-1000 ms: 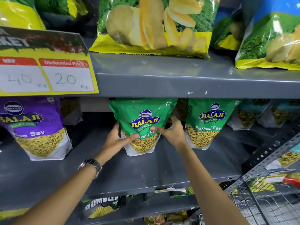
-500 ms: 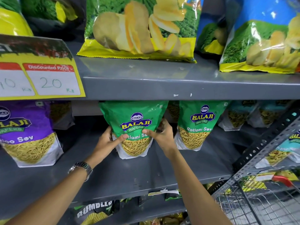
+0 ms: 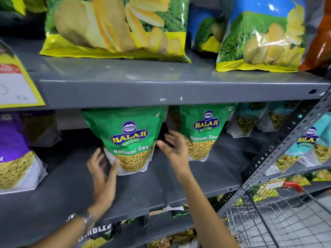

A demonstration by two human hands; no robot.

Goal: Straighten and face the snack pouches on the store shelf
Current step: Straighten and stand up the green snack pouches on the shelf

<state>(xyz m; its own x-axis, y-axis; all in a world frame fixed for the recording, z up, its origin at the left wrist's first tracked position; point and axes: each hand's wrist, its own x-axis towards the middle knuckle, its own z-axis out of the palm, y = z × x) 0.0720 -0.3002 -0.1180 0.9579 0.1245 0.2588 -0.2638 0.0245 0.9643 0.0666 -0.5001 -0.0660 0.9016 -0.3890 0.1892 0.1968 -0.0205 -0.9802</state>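
A green Ratlami Sev pouch stands upright on the grey middle shelf, label facing me. My left hand is just off its lower left corner, fingers spread, thumb close to the pouch edge. My right hand hovers open at its right side, between it and a second green Ratlami Sev pouch. Neither hand grips anything. A purple sev pouch stands at the far left.
Large chip bags sit on the upper shelf. Teal pouches stand at the right rear. A yellow price sign hangs at left. A wire basket and a perforated upright stand at lower right.
Both hands have let go of the green pouch and drawn back with fingers spread. The view has shifted right and closer.
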